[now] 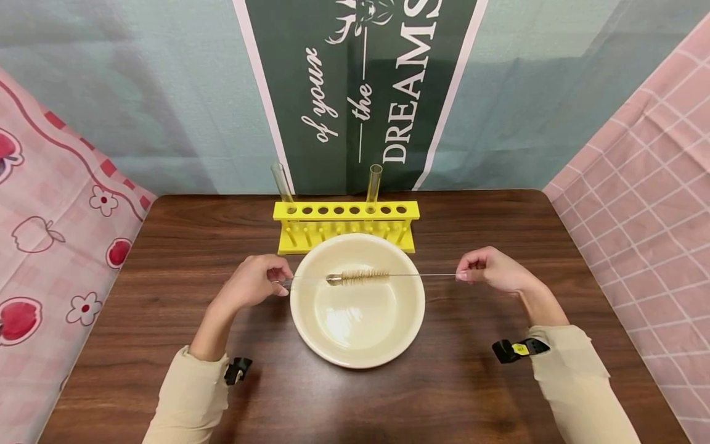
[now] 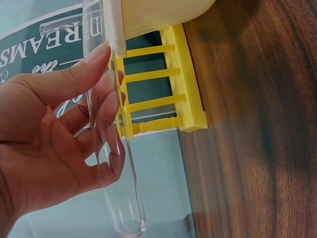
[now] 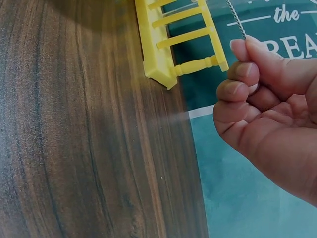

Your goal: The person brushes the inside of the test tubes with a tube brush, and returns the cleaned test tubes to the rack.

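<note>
With the left hand (image 1: 256,279) gripping the test tube (image 2: 123,192) and the right hand (image 1: 495,269) pinching the brush (image 1: 365,277), I am probably scrubbing, next needing straight, gentle pushing.

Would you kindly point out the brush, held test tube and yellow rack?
Brush (image 1: 366,277), head view: its bristles.
Held test tube (image 2: 127,208), left wrist view: near rounded end.
Yellow rack (image 1: 346,211), head view: top bar.
</note>
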### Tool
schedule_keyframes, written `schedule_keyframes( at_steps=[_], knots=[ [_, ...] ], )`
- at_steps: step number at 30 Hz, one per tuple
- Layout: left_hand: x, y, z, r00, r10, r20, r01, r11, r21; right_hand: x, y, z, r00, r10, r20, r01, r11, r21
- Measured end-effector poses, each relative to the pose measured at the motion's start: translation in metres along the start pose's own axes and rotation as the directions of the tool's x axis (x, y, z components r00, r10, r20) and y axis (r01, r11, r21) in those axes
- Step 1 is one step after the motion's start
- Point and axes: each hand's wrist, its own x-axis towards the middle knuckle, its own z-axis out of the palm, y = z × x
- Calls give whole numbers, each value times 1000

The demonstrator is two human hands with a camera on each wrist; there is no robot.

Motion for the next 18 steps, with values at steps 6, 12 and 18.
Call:
schedule_keyframes(
  at_steps=[6,12,18],
  knots=[
    [0,0,0,1000,4,0,-4,1000,3,3,-5,1,999,-36,13,37,995,-92],
    [0,0,0,1000,0,8,0,1000,8,9,-9,2,997,-69,35,72,991,-112],
    [1,1,0,1000,-6,14,6,1000,18,12,-9,3,997,-56,48,62,990,-127]
  ],
)
